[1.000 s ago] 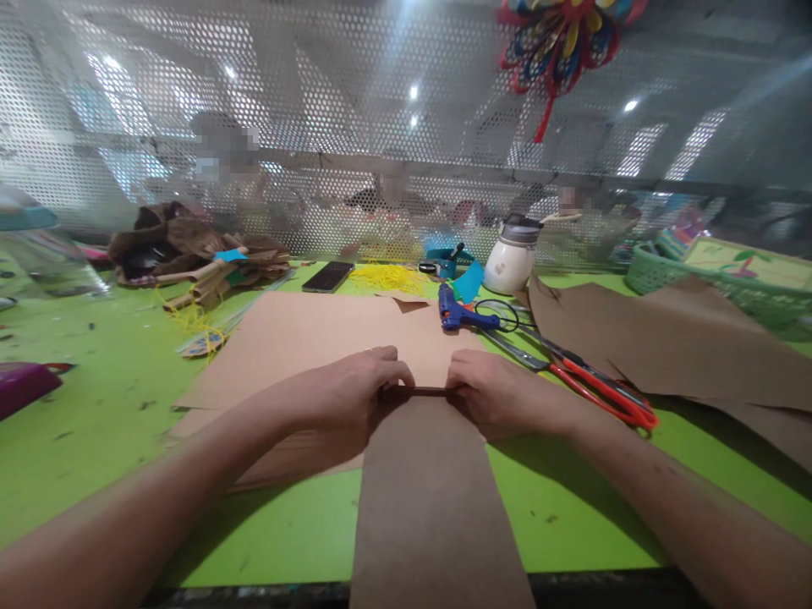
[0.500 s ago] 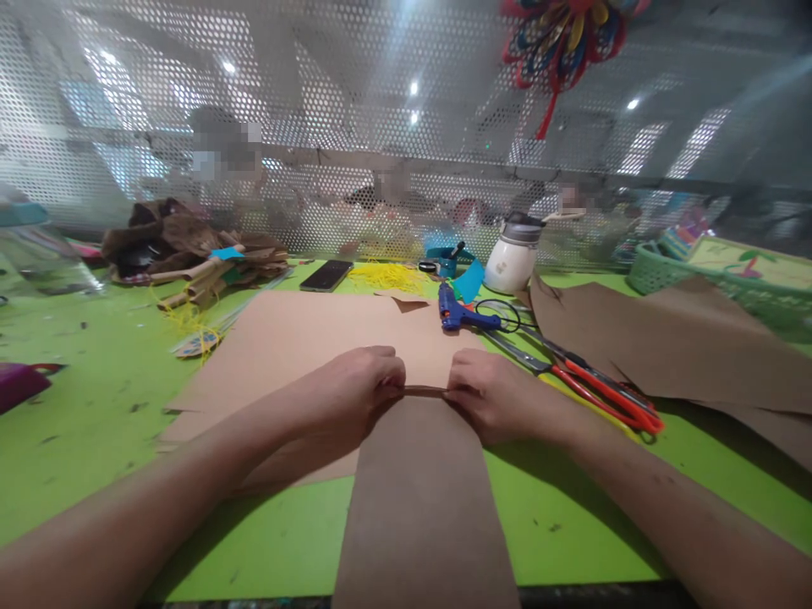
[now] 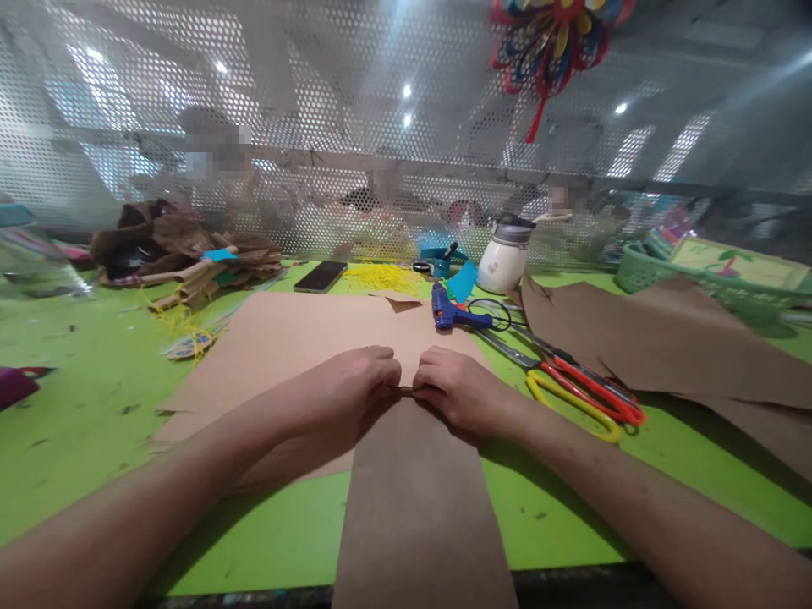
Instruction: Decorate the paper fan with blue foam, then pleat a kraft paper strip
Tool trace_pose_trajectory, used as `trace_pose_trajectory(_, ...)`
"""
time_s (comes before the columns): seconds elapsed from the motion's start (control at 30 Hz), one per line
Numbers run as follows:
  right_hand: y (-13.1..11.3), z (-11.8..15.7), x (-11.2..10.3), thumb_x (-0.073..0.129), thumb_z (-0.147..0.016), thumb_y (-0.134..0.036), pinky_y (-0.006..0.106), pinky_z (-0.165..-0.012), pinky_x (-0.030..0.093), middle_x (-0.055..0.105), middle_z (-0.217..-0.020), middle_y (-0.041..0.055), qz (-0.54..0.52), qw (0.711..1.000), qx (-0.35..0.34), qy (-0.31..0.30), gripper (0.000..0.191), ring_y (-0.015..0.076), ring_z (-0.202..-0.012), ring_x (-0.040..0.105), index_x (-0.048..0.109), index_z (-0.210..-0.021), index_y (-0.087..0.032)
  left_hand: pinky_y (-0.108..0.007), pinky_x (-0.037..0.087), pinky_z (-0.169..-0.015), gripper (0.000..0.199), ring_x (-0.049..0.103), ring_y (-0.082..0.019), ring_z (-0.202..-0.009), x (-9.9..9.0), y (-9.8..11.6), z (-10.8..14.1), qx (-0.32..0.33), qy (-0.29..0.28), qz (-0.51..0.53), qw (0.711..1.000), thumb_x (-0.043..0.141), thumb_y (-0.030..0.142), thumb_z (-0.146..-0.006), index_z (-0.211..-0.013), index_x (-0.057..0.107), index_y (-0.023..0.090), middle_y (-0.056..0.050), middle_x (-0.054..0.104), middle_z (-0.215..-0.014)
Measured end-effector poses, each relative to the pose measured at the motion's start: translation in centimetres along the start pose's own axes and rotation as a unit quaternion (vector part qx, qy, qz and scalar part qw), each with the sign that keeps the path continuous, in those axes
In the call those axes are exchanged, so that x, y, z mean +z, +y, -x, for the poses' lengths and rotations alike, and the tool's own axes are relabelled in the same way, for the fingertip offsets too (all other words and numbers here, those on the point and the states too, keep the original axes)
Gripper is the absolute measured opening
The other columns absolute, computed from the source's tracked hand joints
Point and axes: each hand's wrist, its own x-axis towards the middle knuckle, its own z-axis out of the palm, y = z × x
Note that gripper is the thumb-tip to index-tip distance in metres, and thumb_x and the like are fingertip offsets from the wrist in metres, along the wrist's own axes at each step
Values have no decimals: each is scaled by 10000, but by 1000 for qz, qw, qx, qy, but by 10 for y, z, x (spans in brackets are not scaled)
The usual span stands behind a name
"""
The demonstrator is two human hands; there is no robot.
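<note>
A long strip of brown paper (image 3: 419,507) runs from the table's front edge to my hands, its far end rolled or folded into a narrow band. My left hand (image 3: 355,385) pinches the left part of that band, and my right hand (image 3: 457,389) pinches it farther right, with a small gap between the two. Fingertips are partly hidden behind the knuckles. Beneath and beyond my hands lie larger flat brown paper sheets (image 3: 272,338). Past my right hand rests a blue glue gun (image 3: 453,313), beside scissors with yellow and red handles (image 3: 571,389).
Brown paper sheets (image 3: 602,330) and a green basket (image 3: 716,288) are on the right. A white bottle (image 3: 504,258), a phone (image 3: 320,277) and yellow shreds (image 3: 381,277) stand or lie at the back. A brown paper bundle (image 3: 190,254) is back left. Behind is a perforated screen (image 3: 304,110).
My right hand has moved left along the folded end, narrowing the gap to my left hand. The whole view has shifted slightly.
</note>
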Motion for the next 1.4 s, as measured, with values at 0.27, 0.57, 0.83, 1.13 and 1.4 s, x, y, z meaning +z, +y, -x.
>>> trace_pose_trajectory(0.27, 0, 2, 0, 540, -855, -118, 258, -644, 378, 559, -748, 45, -4, 1000, 9, 9, 152, 155, -717, 494, 603, -719, -145, -256, 325, -559, 130, 439, -132, -623, 0, 0, 2, -38, -7, 7, 999, 458, 217, -822, -705, 500, 180, -11, 514, -744)
trace_pose_trajectory(0.57, 1, 3, 6, 555, -848, -102, 252, -643, 389, 569, -726, 39, -48, 997, 30, 49, 146, 147, -696, 511, 589, -711, -141, -240, 350, -591, 184, 479, -135, -664, -5, 0, -3, -98, -35, 60, 993, 507, 325, -851, -744, 551, 182, -1, 537, -770)
trace_pose_trajectory(0.83, 2, 4, 2, 533, -856, -111, 254, -640, 375, 554, -757, 37, -29, 999, 21, 25, 135, 151, -714, 497, 580, -736, -152, -234, 346, -597, 125, 457, -124, -652, 5, -5, -2, -68, -17, 65, 995, 481, 212, -837, -716, 484, 180, 10, 503, -747)
trace_pose_trajectory(1.13, 3, 10, -11, 525, -837, -87, 264, -649, 362, 564, -819, 56, 21, 999, 10, -37, 95, 162, -756, 495, 582, -796, -151, -239, 333, -580, 119, 430, -126, -644, -7, 2, 1, -57, -44, 57, 996, 426, 142, -811, -717, 491, 180, 3, 493, -753)
trace_pose_trajectory(1.4, 7, 20, -18, 588, -750, -53, 256, -651, 376, 547, -842, 38, -27, 998, 7, -61, 142, 163, -781, 502, 567, -824, -172, -249, 327, -575, 151, 465, -138, -681, -16, 5, 9, -69, -69, 70, 993, 484, 111, -707, -812, 542, 202, 6, 530, -818)
